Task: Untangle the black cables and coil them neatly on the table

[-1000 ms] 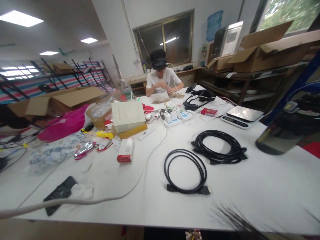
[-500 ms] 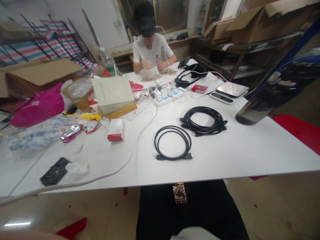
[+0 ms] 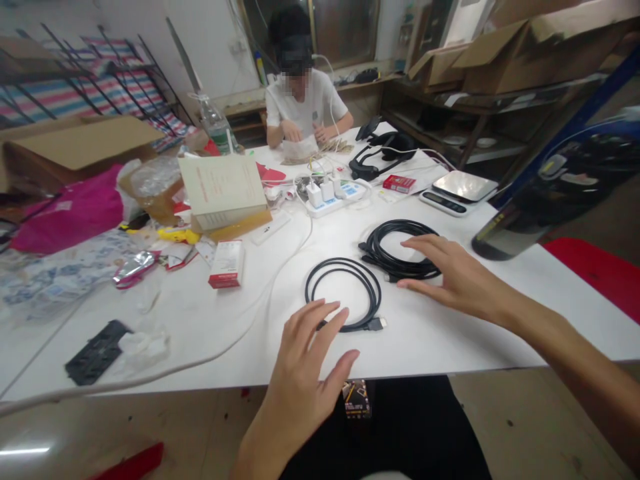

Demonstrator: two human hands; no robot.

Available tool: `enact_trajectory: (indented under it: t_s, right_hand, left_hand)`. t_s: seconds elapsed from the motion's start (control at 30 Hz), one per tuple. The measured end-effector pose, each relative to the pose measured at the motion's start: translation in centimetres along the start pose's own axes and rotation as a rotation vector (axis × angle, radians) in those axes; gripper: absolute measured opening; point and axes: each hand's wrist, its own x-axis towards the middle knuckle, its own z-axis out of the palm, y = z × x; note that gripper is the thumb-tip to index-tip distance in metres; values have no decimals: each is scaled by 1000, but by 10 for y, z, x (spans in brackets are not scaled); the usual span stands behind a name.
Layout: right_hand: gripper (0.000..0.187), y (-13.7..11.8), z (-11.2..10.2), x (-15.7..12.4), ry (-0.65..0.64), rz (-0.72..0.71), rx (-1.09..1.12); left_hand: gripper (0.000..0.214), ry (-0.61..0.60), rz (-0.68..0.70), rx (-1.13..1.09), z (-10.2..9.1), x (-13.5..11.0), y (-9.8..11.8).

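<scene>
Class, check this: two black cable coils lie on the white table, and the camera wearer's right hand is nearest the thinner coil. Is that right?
No: the head view shows the right hand nearest the thicker coil, not the thinner coil. Both do lie on the white table.

Near the front edge of the white table point(image 3: 425, 340), the left hand point(image 3: 305, 363) hid the lower left of the smaller cable coil point(image 3: 375, 295); whether they touched could not be told. The right hand point(image 3: 445, 273) covered the right side of the larger cable coil point(image 3: 373, 245), and both forearms were cut off by the picture's edges. Below the front edge, lettering on a small dark box point(image 3: 356, 400) was too small to read. Toward the far edge, the pieces by a co-worker's hands point(image 3: 293, 131) were blurred, possibly a pile of thin strips point(image 3: 336, 145).
</scene>
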Motion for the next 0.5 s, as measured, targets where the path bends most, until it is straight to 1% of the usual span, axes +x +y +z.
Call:
enact_trajectory:
  t_s: [0.03, 0.1, 0.17, 0.23, 0.33, 0.43, 0.5]
  right_hand:
    - [60, 15, 12, -3, -66, 3, -61]
    - [49, 37, 29, -9, -163, 5, -91]
    - [42, 46, 36, -11, -191, 20, -66]
    - [42, 46, 35, -10, -185, 58, -39]
    - [43, 42, 27, -3, -173, 135, -24]
    - [42, 44, 18, 5, -137, 234, 17]
    - [41, 46, 10, 13, -51, 332, 39]
  left_hand:
    - [56, -36, -5, 2, 6, 0, -9]
    - [51, -106, -9, -19, 20, 0, -29]
    - [40, -126, -10, -81, 33, 0, -48]
    - [33, -114, -13, -144, 40, 4, -58]
    - [22, -127, -22, -201, 38, 18, -59]
    - [13, -108, -100, -310, 29, 46, -58]
    - [14, -44, -141, -404, 28, 71, -65]
